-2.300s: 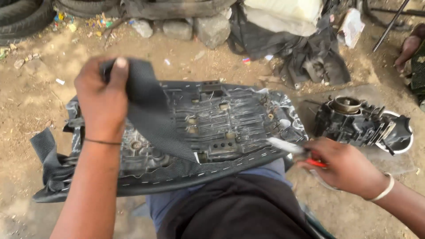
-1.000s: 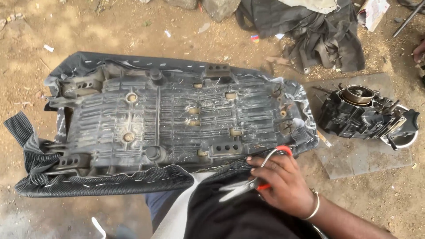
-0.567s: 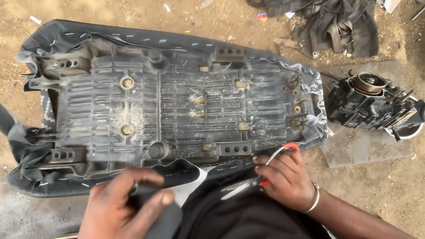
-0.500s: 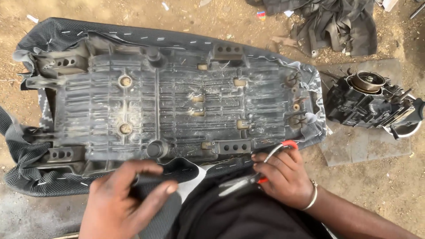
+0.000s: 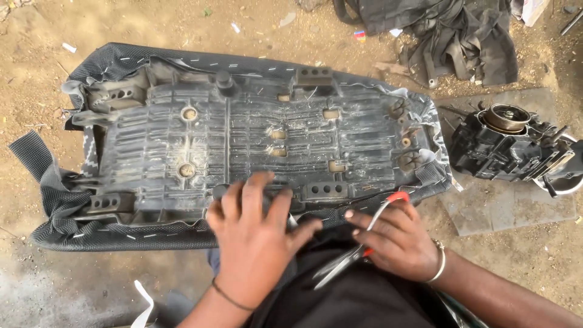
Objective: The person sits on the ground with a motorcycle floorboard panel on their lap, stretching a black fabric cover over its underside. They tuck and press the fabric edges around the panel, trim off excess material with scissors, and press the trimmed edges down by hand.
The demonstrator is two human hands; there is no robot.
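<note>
Plastic, stiff and ribbed, the seat base (image 5: 243, 146) lies upside down across your lap; its cover (image 5: 54, 200) is soft. Left hand (image 5: 255, 243) presses flat, fingers spread; right hand (image 5: 398, 243) grips pliers (image 5: 358, 252)

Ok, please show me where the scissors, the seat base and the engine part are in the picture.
scissors (image 5: 355, 255), head view, on the metal blades beside the right hand.
seat base (image 5: 243, 136), head view, on its ribbed plastic underside.
engine part (image 5: 498, 146), head view, on its dark metal body.
</note>
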